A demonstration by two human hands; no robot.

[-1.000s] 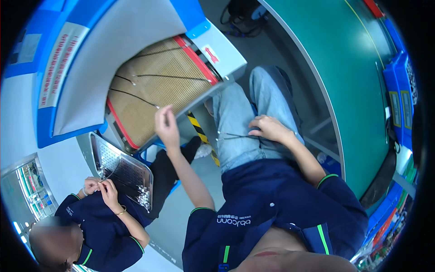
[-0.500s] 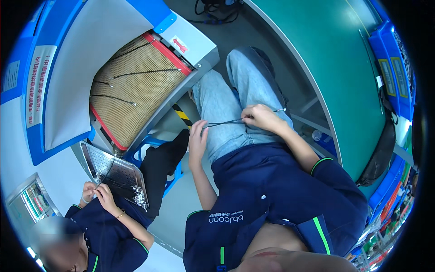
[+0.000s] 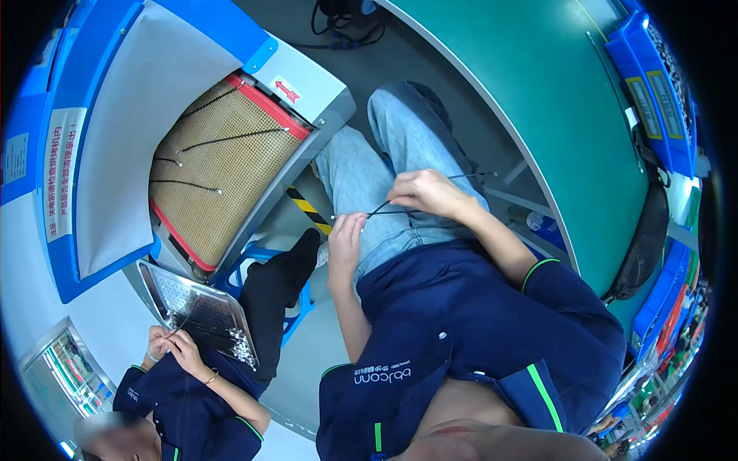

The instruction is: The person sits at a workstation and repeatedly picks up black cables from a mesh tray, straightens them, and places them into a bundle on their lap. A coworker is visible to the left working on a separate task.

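Note:
Over my jeans, two thin black cable strands [image 3: 393, 213] with small metal ends run between my hands. I cannot tell whether they are one doubled cable or two. My left hand [image 3: 347, 237] pinches them at their left, where a small tip pokes out past the fingers. The strands spread apart toward my right hand [image 3: 430, 192], whose fingers are closed on them. Beyond the right hand a cable length with a connector end [image 3: 486, 174] sticks out to the right.
At the left, several similar cables lie on a mesh conveyor belt [image 3: 231, 165] with red edges, coming from a blue-and-white machine. A co-worker's hands [image 3: 184, 352] hold a cable by a metal tray [image 3: 250, 326]. A green table [image 3: 538, 92] curves along my right, with blue bins [image 3: 653, 92].
The strands between my hands have spread into a narrow V. More cable sticks out past my right hand. The co-worker's hands have come lower; the whole view has shifted slightly.

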